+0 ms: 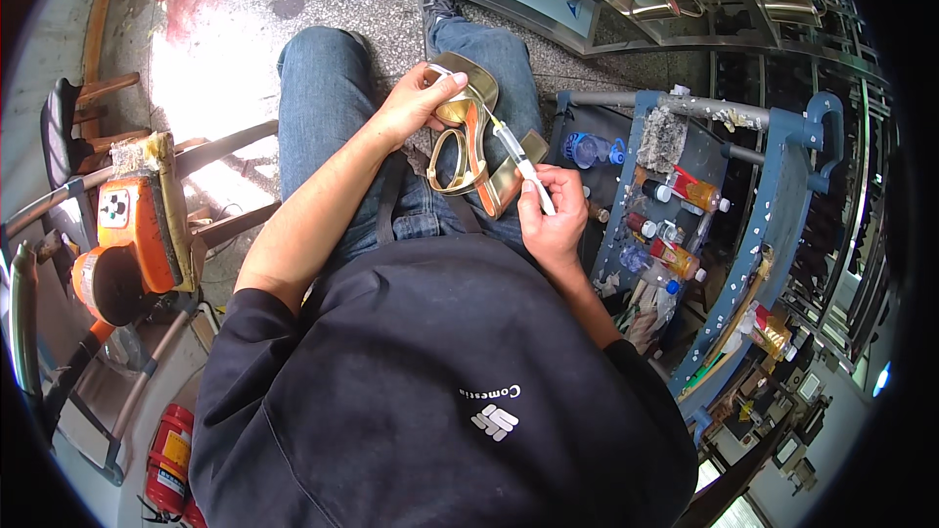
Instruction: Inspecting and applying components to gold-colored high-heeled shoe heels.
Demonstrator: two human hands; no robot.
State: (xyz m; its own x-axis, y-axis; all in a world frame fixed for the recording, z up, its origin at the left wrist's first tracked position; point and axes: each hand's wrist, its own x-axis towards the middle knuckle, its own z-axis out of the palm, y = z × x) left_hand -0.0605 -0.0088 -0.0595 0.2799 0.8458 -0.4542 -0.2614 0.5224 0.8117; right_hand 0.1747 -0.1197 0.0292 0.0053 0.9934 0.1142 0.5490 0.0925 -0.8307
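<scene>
My left hand (414,106) grips a gold strappy sandal (475,142) by its front part, above my lap. The sandal is tilted, with its tan insole edge and ankle strap loop showing. My right hand (554,217) is closed around a white syringe (513,149) with a yellow needle hub. The syringe points up and left, its thin tip at the sandal's edge; whether it touches cannot be made out. My fingers partly hide the syringe's rear end.
On my right, a blue-framed rack (773,205) holds a blue-capped plastic bottle (593,150) and several smaller bottles with coloured contents. An orange tool (129,235) stands on my left, by metal bars. A red fire extinguisher (170,460) is at lower left. Metal-framed conveyor shelving runs ahead.
</scene>
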